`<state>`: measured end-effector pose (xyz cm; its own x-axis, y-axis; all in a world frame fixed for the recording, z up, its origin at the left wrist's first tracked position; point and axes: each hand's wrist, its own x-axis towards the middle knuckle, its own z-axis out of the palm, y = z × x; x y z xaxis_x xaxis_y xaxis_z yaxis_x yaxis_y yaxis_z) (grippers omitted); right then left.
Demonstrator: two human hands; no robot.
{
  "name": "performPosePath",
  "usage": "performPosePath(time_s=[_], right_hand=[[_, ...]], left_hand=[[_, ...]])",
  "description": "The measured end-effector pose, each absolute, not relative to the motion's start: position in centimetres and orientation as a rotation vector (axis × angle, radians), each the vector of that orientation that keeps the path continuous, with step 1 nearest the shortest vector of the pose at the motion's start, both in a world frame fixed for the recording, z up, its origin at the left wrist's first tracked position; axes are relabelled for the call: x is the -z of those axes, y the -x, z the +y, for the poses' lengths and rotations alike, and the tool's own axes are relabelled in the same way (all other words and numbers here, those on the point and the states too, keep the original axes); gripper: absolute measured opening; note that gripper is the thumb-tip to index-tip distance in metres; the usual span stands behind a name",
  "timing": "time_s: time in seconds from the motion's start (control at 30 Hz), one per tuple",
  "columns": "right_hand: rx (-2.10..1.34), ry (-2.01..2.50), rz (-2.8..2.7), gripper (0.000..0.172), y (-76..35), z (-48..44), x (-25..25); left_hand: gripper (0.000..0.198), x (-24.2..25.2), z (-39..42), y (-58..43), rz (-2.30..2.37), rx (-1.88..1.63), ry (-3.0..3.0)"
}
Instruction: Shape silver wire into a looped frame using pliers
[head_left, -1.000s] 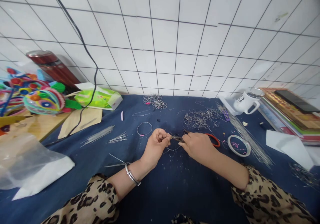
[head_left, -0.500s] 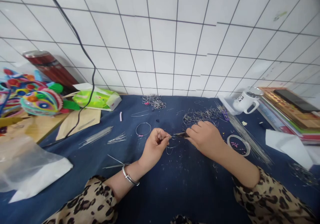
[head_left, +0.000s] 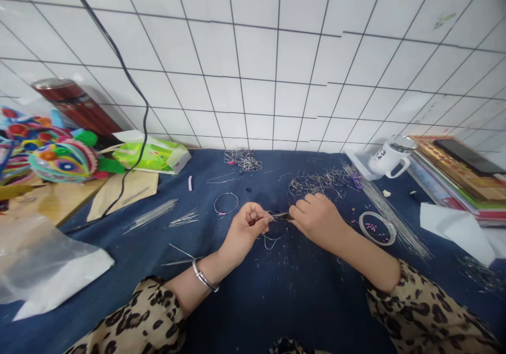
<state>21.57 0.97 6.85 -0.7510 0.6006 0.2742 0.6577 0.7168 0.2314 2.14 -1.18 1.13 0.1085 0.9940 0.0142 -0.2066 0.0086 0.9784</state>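
Observation:
Between thumb and fingers, my left hand (head_left: pixel 247 232) pinches a thin wire (head_left: pixel 270 243), part of which loops down below the fingertips. My right hand (head_left: pixel 316 218) is closed round a pair of dark pliers (head_left: pixel 282 216), whose jaws reach to the wire close beside my left fingertips. Whether the jaws are clamped on it is too small to tell. Left of my left hand lies a wire ring (head_left: pixel 226 203) with a pink piece on it. Behind my right hand sits a tangle of wire loops (head_left: pixel 316 183).
A round clear dish (head_left: pixel 377 228) with pink beads and a bundle of long wires (head_left: pixel 395 217) lie right. A white mug (head_left: pixel 391 158) stands at the back. Cut wires (head_left: pixel 152 215) and a plastic bag (head_left: pixel 59 267) lie left. A black cable (head_left: pixel 136 87) hangs down at left.
My right hand has moved left with the pliers, bringing the jaws up to my left fingertips. The wire loop below has shifted slightly. My left hand stays nearly still.

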Motion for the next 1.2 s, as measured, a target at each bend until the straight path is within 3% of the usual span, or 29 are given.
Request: performPosePath(time_s=[0.37, 1.2], right_hand=[[0.239, 1.138, -2.768, 0.024, -21.5, 1.1, -5.8], [0.065, 1.221, -2.807, 0.029, -21.3, 1.3, -4.7]], left_hand=[[0.015, -1.0, -1.0, -2.2, 0.999, -1.231, -1.060], [0.016, -0.7, -1.1, -2.2, 1.080, -1.245, -1.056]])
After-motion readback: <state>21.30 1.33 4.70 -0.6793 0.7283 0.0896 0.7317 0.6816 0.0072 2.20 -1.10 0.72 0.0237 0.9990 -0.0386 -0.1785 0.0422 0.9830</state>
